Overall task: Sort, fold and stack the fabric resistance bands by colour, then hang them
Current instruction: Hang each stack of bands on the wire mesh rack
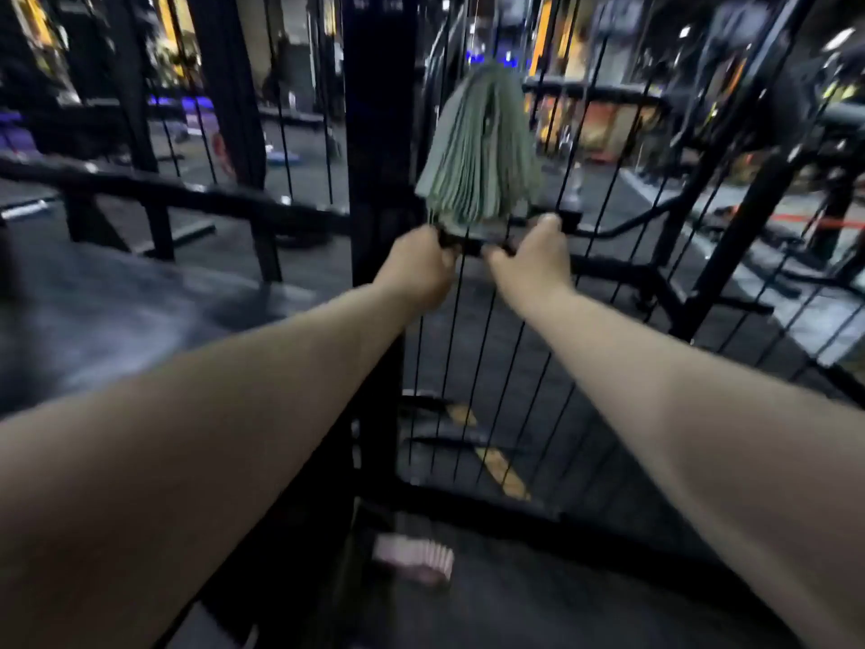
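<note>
A thick bundle of green fabric bands (477,152) hangs from a hook high on the black wire rack (472,348), fanning out at the bottom. Just under its lower edge, my left hand (419,269) and my right hand (531,257) both grip a dark strap-like piece (472,245) stretched between them; blur hides what it is. A stack of folded pink bands (414,557) lies on the dark surface far below, near my left forearm.
A wide black upright post (379,147) stands just left of the green bundle. Black gym frames and rails (196,199) run across the left and right. Yellow markings show on the floor behind the wire rack.
</note>
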{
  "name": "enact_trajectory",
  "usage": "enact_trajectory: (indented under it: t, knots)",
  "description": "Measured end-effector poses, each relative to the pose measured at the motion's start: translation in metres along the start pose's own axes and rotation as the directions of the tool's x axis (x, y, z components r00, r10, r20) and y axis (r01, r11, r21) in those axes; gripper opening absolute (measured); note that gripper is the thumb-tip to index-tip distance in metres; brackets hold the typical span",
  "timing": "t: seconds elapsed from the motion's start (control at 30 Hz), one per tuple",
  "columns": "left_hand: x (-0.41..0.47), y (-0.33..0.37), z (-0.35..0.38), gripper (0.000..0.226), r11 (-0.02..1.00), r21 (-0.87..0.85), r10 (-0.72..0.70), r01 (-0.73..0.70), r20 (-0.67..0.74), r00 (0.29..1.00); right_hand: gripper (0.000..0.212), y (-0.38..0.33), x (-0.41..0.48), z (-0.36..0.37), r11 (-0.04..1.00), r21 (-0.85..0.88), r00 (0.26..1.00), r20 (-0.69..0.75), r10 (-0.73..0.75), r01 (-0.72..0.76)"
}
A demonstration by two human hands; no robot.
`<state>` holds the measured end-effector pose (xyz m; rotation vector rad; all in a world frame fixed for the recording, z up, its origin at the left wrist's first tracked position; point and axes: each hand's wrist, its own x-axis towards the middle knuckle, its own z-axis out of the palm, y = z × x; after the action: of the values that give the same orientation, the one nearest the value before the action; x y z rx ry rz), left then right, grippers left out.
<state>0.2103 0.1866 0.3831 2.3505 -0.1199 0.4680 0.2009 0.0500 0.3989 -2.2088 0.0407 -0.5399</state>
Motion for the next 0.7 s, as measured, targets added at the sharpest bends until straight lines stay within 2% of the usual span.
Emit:
enact_trajectory:
  t: [0.1, 0.2, 0.27, 0.33, 0.4, 0.6, 0.7]
  knots:
    - [-0.035, -0.019, 0.011, 0.025, 0.999, 0.040, -0.032, 0.029, 0.077, 0.997, 0.055, 0.028, -0.026, 0.002, 0.997, -0.042, 0.993, 0.093, 0.072, -0.069]
    - [-0.080, -0.041, 0.027, 0.030, 0.996, 0.093, -0.033, 0.015, 0.197, 0.980, 0.048, 0.064, -0.061, 0.010, 0.984, -0.143, 0.963, 0.228, 0.141, -0.110]
    - [-0.113, -0.056, 0.038, 0.032, 0.989, 0.146, -0.070, 0.021, 0.335, 0.940, 0.045, 0.093, -0.091, 0.020, 0.958, -0.236, 0.904, 0.354, 0.239, -0.160]
    - [-0.143, -0.072, 0.050, 0.032, 0.976, 0.217, -0.126, 0.024, 0.470, 0.873, 0.043, 0.122, -0.124, 0.034, 0.933, -0.306, 0.802, 0.499, 0.328, -0.191]
    - [-0.171, -0.081, 0.059, 0.031, 0.963, 0.270, -0.161, 0.010, 0.545, 0.823, 0.034, 0.148, -0.155, 0.045, 0.912, -0.378, 0.703, 0.606, 0.373, -0.158]
    - [-0.224, -0.115, 0.089, 0.029, 0.931, 0.361, -0.275, 0.060, 0.584, 0.764, 0.016, 0.210, -0.222, 0.080, 0.881, -0.463, 0.560, 0.707, 0.432, -0.096]
    - [-0.240, -0.136, 0.107, 0.029, 0.912, 0.390, -0.362, 0.125, 0.625, 0.692, 0.011, 0.230, -0.242, 0.096, 0.867, -0.488, 0.503, 0.728, 0.466, -0.096]
